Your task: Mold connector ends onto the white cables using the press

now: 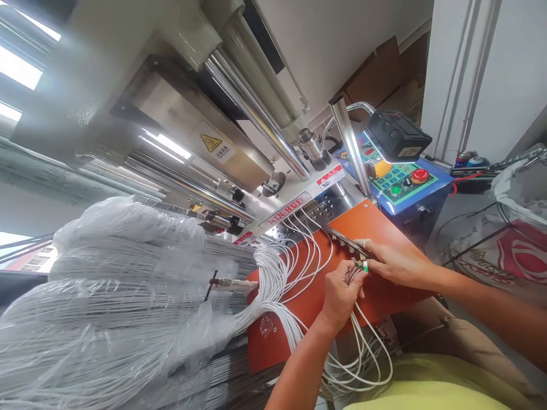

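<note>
My left hand (344, 287) is closed around a few small cable connectors (352, 275), metal-coloured, with white cables hanging below the fist. A small green-and-white piece (362, 266), which looks like a circuit board end, sticks out by its fingertips. My right hand (391, 265) grips the near end of a dark slotted metal bar (342, 242), its thumb close to the green piece. Small metal pieces sit along the bar's edge. Whether the right fingers also touch a connector is hidden. Other white cables (311, 242) run from the machine's mould area across the orange table (384, 228).
A large plastic-wrapped bundle of white cables (128, 296) fills the left. The moulding press (196, 131) rises overhead, with a heat warning label. A blue control box (410, 188) with a red button stands behind the table. A work lamp (397, 136) hangs over it. A white sack (513, 250) lies right.
</note>
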`<state>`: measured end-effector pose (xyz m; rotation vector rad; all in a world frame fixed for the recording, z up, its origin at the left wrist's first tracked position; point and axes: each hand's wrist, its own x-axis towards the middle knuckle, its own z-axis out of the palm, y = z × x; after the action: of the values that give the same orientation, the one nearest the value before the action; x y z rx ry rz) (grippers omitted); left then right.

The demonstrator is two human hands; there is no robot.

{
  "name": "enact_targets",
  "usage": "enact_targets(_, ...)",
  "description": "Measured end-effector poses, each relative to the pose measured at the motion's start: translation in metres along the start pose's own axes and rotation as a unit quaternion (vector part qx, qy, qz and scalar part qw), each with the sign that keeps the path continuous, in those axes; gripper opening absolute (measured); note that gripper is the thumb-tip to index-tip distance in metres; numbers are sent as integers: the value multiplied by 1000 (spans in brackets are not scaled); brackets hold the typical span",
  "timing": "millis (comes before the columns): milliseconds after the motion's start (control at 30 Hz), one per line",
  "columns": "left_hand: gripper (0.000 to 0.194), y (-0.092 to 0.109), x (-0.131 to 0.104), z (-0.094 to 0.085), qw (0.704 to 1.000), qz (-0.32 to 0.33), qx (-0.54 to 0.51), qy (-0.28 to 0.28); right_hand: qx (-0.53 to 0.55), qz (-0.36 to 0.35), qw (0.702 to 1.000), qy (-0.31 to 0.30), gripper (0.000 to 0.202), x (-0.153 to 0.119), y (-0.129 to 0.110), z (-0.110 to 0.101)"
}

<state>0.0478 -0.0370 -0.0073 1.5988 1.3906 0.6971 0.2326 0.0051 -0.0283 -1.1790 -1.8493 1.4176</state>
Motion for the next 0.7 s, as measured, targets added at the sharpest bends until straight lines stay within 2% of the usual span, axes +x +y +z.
enact_targets(133, 17, -2, 0, 2, 999, 23, 33, 22, 12, -23, 1000, 1, 31, 0, 0, 0)
enact_targets(300, 16, -7, -1, 5, 997, 42, 49, 44, 2, -19, 1000, -2, 30, 1, 0, 2)
enact_targets(700, 15, -11, -1, 5, 998, 29, 35, 41, -30, -3, 1000, -2, 32, -1, -3, 2)
